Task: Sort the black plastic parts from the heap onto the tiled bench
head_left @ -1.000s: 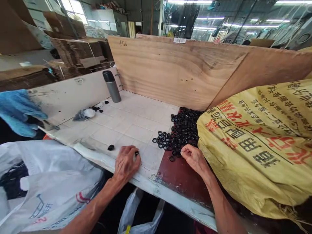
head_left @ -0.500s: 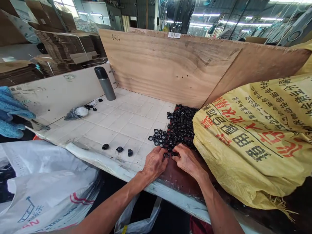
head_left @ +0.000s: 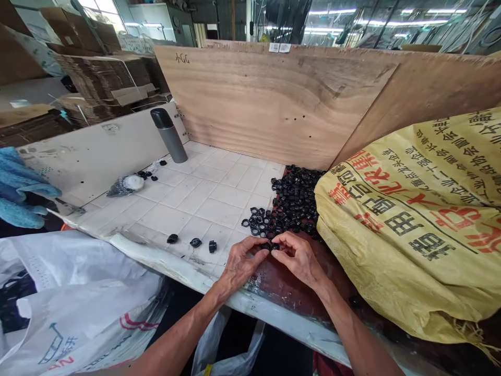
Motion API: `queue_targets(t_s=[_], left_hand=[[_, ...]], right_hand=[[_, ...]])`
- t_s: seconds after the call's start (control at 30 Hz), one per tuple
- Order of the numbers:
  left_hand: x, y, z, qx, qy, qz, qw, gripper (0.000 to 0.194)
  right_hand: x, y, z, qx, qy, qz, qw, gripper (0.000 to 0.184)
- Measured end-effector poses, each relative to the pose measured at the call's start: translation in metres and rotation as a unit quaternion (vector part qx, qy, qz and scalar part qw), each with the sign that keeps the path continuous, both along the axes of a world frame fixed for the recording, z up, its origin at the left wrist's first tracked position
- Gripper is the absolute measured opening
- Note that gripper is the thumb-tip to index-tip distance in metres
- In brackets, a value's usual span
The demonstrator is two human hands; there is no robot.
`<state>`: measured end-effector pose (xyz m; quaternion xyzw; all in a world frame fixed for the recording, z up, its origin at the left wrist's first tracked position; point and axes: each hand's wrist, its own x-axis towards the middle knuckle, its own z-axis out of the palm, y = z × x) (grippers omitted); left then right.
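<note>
Fingertips of my left hand (head_left: 243, 261) pinch a small black plastic ring (head_left: 266, 246) at the near edge of the pile. Facing it, my right hand (head_left: 298, 258) grips another small black plastic part (head_left: 275, 246) between thumb and fingers. The two parts meet or nearly touch; the fingers cover much of both. Just beyond my hands lies a heap of black plastic rings (head_left: 297, 196), with several loose ones spread to its left. Three single black parts, one of them a round cap (head_left: 195, 242), sit in a row left of my left hand.
A full yellow woven sack (head_left: 410, 209) leans in on the right. Behind the tiled tabletop (head_left: 195, 203) rises a plywood board (head_left: 250, 99). A grey flask (head_left: 169, 136) and a small plastic bag (head_left: 126, 184) stand at the left. White sacks (head_left: 78, 292) hang below the front edge.
My hands have come together, bringing the ring and the other black part tip to tip. The ring has turned from facing me to mostly hidden. The view has shifted slightly.
</note>
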<state>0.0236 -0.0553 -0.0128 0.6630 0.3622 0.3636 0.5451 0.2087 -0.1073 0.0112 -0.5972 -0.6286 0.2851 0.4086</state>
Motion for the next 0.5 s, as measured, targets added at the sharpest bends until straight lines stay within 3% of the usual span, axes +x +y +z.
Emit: queue_targets(t_s=[0.2, 0.37, 0.5], left_hand=[[0.002, -0.001, 0.008, -0.196, -0.174, -0.021, 0.965, 0.028], [0.001, -0.002, 0.012, -0.236, -0.227, -0.031, 0.944, 0.028], [0.000, -0.002, 0.010, -0.231, -0.228, -0.038, 0.945, 0.025]], right_hand=[[-0.001, 0.000, 0.005, -0.024, 0.098, -0.008, 0.995, 0.016], [-0.005, -0.002, 0.002, -0.035, 0.141, 0.000, 0.989, 0.024], [-0.007, -0.001, -0.003, 0.006, 0.119, -0.002, 0.993, 0.018]])
